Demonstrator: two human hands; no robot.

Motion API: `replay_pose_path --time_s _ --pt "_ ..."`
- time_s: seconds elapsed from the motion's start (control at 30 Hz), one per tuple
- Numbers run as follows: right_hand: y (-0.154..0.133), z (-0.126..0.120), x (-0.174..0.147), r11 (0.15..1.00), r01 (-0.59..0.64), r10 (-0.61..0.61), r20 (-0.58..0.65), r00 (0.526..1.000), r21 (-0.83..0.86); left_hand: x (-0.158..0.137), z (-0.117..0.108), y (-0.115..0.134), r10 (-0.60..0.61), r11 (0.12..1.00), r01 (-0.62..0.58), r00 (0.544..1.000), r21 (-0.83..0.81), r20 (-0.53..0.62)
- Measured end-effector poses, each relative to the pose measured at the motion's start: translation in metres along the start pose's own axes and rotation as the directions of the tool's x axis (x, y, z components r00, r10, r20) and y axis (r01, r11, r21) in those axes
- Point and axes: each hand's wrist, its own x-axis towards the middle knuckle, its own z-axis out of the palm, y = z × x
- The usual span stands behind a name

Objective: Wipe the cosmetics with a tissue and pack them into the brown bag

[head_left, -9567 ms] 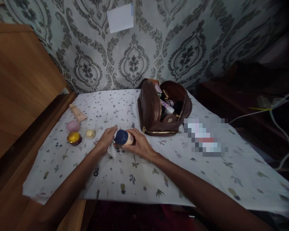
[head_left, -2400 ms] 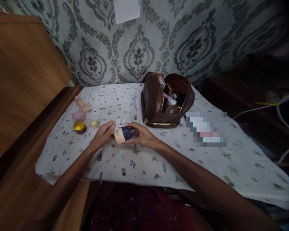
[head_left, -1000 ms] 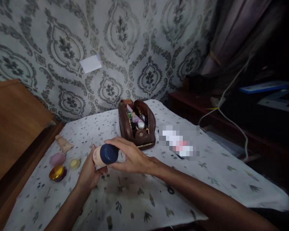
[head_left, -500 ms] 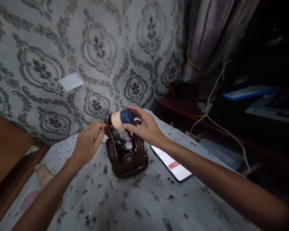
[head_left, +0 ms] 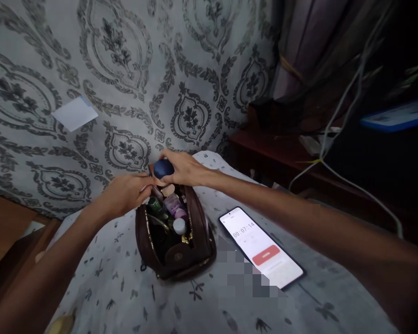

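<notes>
A brown zip bag (head_left: 195, 253) stands unzipped on the patterned sheet. Inside it lie a purple-labelled bottle (head_left: 175, 206), a white-capped container (head_left: 179, 226) and a green item (head_left: 155, 204). My right hand (head_left: 181, 168) is wrapped round a jar with a dark blue lid (head_left: 164, 170), at the far end of the bag's opening. The jar's cream-coloured body is mostly hidden now. My left hand (head_left: 130, 192) is at the bag's far left edge, fingers closed together close to the jar; the fingertips seem to pinch the rim, but what they hold is hidden.
A phone (head_left: 264, 253) showing a running timer lies on the sheet right of the bag. Behind is a patterned wall with a white card (head_left: 75, 113) on it. At right are a dark red table (head_left: 254, 148), white cables (head_left: 322, 160) and a blue-edged object (head_left: 397, 116).
My right hand has brought the jar left and tipped it lid-up, down at the bag's far end. My left hand has come closer to the jar. The view has shifted closer to the bag.
</notes>
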Motion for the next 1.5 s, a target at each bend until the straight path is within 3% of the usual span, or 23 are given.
replay_pose_path --time_s 0.1,0.2,0.37,0.6,0.77,0.9,0.97,1.03,1.1,1.13,1.33,1.4,1.5 --pt "-0.003 0.002 0.011 0.991 0.077 -0.060 0.149 0.987 -0.109 -0.004 0.002 0.004 -0.045 0.998 0.044 0.999 0.038 0.027" --pt "-0.008 0.001 0.023 0.976 0.094 -0.040 0.263 0.964 -0.197 -0.006 0.004 0.007 -0.092 0.995 0.091 0.996 0.050 0.017" --pt "-0.009 0.006 0.040 0.950 0.119 -0.007 0.361 0.932 -0.289 -0.009 0.008 0.009 -0.112 0.992 0.113 0.993 0.056 -0.027" --pt "0.005 0.034 0.053 0.975 0.059 0.017 0.337 0.941 -0.215 -0.013 0.011 0.009 -0.130 0.990 0.132 0.991 0.056 -0.025" --pt "0.009 0.036 0.055 0.946 0.147 -0.025 0.387 0.922 -0.290 -0.018 0.014 0.009 -0.137 0.988 0.141 0.989 0.069 -0.051" --pt "-0.004 0.015 0.039 0.920 0.289 -0.215 0.274 0.937 -0.266 -0.021 0.018 0.007 -0.123 0.991 0.126 0.989 0.035 -0.082" --pt "-0.015 0.003 0.025 0.885 0.418 -0.330 0.355 0.875 -0.207 -0.022 0.020 0.006 -0.118 0.993 0.120 0.988 0.011 -0.097" --pt "-0.025 -0.005 0.011 0.860 0.501 -0.377 0.538 0.754 -0.100 -0.022 0.021 0.005 -0.119 0.993 0.119 0.987 -0.005 -0.109" --pt "-0.030 -0.007 0.001 0.862 0.505 -0.362 0.651 0.667 -0.038 -0.023 0.022 0.005 -0.122 0.993 0.121 0.985 -0.019 -0.121" --pt "-0.030 -0.005 -0.002 0.869 0.494 -0.350 0.675 0.649 -0.025 -0.023 0.022 0.004 -0.122 0.992 0.120 0.985 -0.026 -0.125" --pt "-0.007 0.030 -0.005 0.885 0.464 -0.396 0.594 0.701 0.041 -0.025 0.023 0.004 -0.123 0.992 0.122 0.984 -0.014 -0.131" --pt "-0.008 0.038 -0.004 0.893 0.450 -0.343 0.624 0.702 -0.016 -0.025 0.023 0.004 -0.121 0.993 0.122 0.984 -0.006 -0.129" --pt "-0.023 0.037 -0.002 0.870 0.459 -0.201 0.724 0.660 -0.178 -0.026 0.024 0.003 -0.116 0.993 0.117 0.984 -0.001 -0.133"
